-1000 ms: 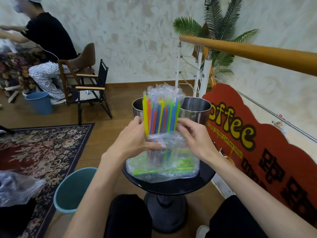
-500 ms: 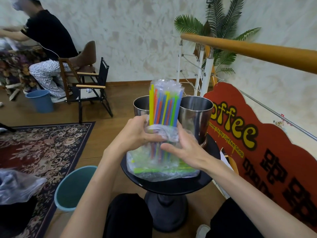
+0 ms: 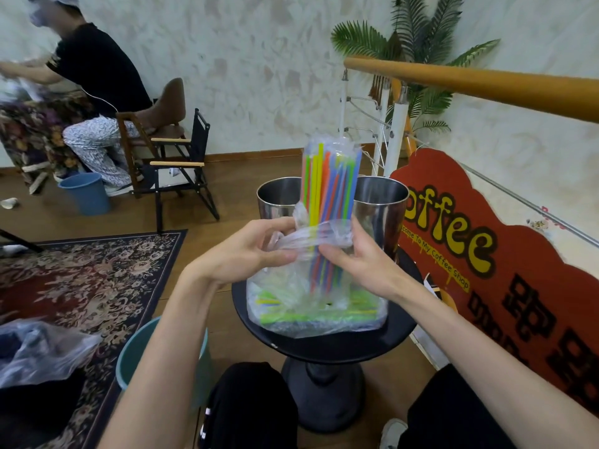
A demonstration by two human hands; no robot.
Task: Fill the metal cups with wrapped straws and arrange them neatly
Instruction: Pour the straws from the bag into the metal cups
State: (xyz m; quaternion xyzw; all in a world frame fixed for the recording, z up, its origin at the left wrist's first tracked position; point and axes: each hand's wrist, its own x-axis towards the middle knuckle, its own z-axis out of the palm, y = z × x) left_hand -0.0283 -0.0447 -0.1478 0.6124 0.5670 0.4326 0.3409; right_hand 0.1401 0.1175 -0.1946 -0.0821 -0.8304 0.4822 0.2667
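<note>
Plastic-wrapped straws (image 3: 327, 192) stood upright between both hands, left fingers (image 3: 275, 233) and right fingers (image 3: 337, 254) pinching the bag (image 3: 291, 299) around them; two metal cups (image 3: 379, 202) stood just behind on the bench (image 3: 324, 346).

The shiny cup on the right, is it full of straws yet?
Empty, as far as its inside shows. The right metal cup shows bare steel inside; the straws stand before it.

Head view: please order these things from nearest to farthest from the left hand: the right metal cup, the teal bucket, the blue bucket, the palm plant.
From the left hand:
1. Right metal cup, on the table, to the right of the hand.
2. Teal bucket, on the floor, below and left.
3. Blue bucket, far left, beside the seated person.
4. Palm plant, by the back wall, behind the railing.
</note>
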